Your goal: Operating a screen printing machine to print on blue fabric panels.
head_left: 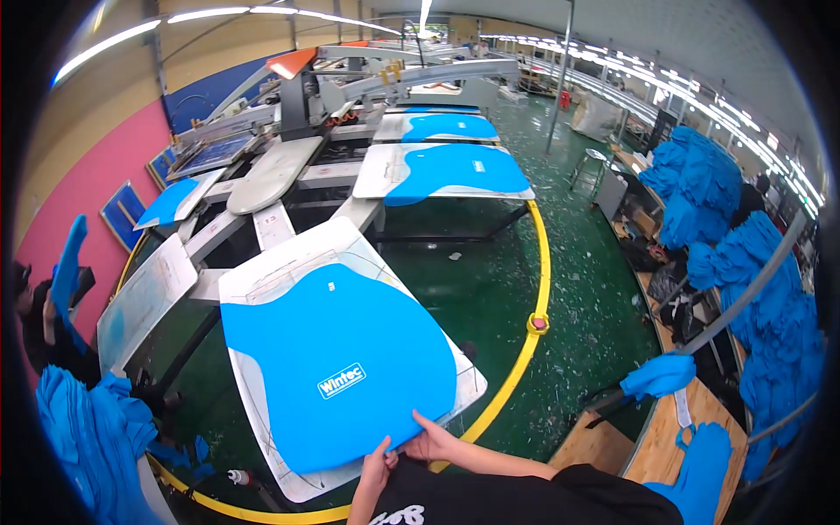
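blue fabric panels on pallets: 4 | hands: 2 (both the person's own)

Fingertips under blue fabric panel

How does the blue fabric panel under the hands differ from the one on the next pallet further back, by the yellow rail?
The near blue panel is touched at its lower edge by the left hand and right hand; the far blue panel lies untouched. The near one looks much bigger, being closer to the camera. The near one's white print sits low, toward the hands; the far one's sits near its upper edge. Both are bright blue, lie flat on pale pallets, and carry a small white print.
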Demonstrator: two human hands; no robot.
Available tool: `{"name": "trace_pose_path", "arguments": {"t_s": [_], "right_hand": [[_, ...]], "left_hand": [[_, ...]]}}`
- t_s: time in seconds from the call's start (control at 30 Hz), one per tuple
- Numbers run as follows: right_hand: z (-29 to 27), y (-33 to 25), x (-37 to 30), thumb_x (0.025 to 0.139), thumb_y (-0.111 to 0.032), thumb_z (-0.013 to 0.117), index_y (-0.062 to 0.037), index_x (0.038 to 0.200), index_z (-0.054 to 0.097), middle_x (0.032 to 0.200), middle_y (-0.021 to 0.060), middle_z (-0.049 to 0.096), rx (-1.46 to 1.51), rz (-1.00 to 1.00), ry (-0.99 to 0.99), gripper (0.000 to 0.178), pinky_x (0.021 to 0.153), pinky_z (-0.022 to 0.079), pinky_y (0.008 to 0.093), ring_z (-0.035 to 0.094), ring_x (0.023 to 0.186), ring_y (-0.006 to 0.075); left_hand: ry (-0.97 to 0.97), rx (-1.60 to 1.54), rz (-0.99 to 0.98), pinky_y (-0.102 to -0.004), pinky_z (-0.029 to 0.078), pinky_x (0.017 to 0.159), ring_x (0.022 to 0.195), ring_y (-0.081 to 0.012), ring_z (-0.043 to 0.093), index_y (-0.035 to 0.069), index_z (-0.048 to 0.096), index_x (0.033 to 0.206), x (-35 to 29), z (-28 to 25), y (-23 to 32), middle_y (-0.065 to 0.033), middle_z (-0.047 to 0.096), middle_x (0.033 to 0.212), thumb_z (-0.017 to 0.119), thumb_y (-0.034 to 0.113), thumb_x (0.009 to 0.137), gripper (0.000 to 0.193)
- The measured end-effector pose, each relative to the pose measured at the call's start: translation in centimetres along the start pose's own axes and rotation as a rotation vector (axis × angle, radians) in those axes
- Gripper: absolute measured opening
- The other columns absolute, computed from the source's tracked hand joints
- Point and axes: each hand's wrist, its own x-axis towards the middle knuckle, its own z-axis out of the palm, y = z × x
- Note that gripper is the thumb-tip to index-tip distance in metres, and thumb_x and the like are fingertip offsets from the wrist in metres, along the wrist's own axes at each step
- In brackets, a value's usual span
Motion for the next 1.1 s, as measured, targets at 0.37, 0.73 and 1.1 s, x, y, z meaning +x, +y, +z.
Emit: {"name": "trace_pose_path", "arguments": {"t_s": [0.37,0.73,1.1], "right_hand": [[8.7,-6.5,2.0,0.083,-0.020,0.049,-0.0010,0.121,0.036,0.120,0.0131,0.045,0.036,-0.646,0.283,0.044,0.093,0.035,0.0409,0.044,0.109,0.0260],[15.9,-7.1,-10.9,0.078,-0.027,0.056,-0.0057,0.090,0.054,0.091,0.0097,0.058,0.090,-0.969,-0.002,0.024,0.084,0.041,0.0397,0.055,0.086,0.0242],[5.8,8.9,-36.6,0.079,-0.027,0.050,-0.0036,0.088,0.056,0.082,0.0127,0.059,0.193,-2.015,0.083,0.025,0.073,0.044,0.0419,0.057,0.075,0.0222]], "left_hand": [[-0.123,-0.645,0.265,-0.0513,0.027,0.094,0.115,-0.0331,0.036,0.006,0.028,0.127,6.3,-3.8,6.1,-0.0141,0.034,0.129,0.050,0.046,0.079,0.067],[-0.344,-0.687,0.589,-0.0492,0.022,0.099,0.118,-0.0321,0.031,0.004,0.032,0.126,-1.5,4.7,15.6,-0.0151,0.031,0.131,0.042,0.036,0.086,0.051],[-0.866,-0.257,0.107,-0.0419,0.043,0.081,0.088,-0.0259,0.055,0.004,0.048,0.105,-4.3,20.6,5.3,-0.0115,0.057,0.097,0.046,0.021,0.079,0.032]]}}
